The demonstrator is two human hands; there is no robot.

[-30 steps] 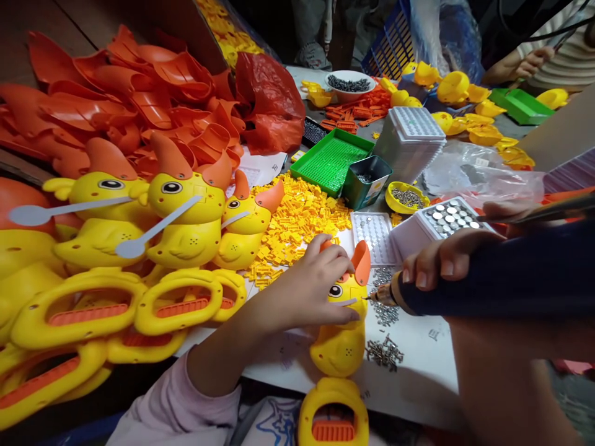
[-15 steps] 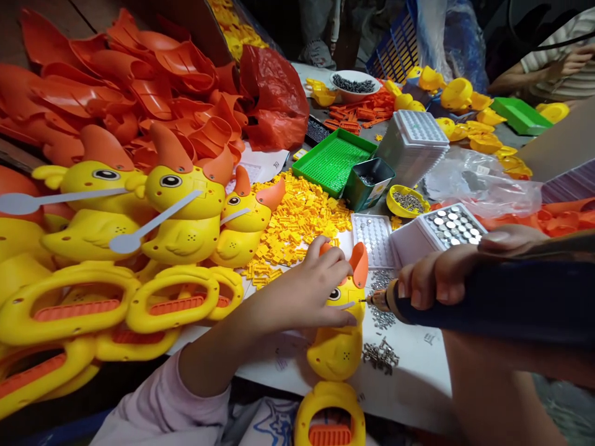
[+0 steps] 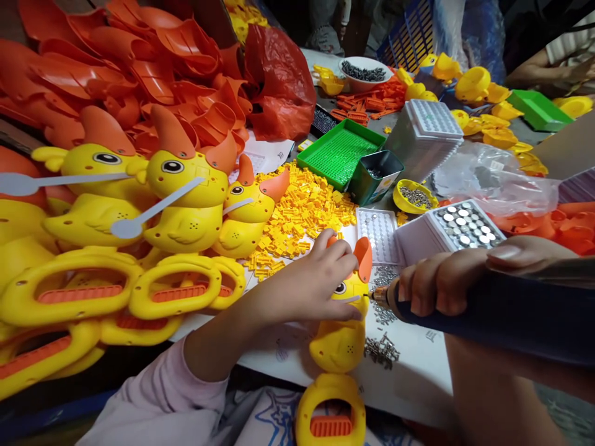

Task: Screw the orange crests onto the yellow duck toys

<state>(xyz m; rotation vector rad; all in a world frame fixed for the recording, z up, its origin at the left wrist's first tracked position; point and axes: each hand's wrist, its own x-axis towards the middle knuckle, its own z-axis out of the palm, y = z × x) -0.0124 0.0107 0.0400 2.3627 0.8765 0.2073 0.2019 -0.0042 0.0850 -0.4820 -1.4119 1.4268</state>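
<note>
A yellow duck toy (image 3: 338,347) with an orange beak lies on the white work surface, its looped handle (image 3: 304,409) toward me. My left hand (image 3: 325,279) is closed over the duck's head, fingers curled round it and hiding part of the face. In my right hand (image 3: 441,282) is a dark blue electric screwdriver (image 3: 493,310), held level. The bit points left and meets the edge of the duck's head, near a pale strip. Small silver screws (image 3: 382,351) lie in piles just right of the duck.
Finished-looking duck toys (image 3: 186,204) stack up at left before a heap of orange parts (image 3: 153,62). Behind my hands are yellow clips (image 3: 307,210), a green tray (image 3: 341,155), a dark tin (image 3: 376,176) and a box of button cells (image 3: 465,226). Another person's arm (image 3: 534,71) shows at far right.
The view has shifted slightly, so the scene sits a little differently in the frame. Both hands keep their hold, and the screwdriver bit stays at the duck's head.
</note>
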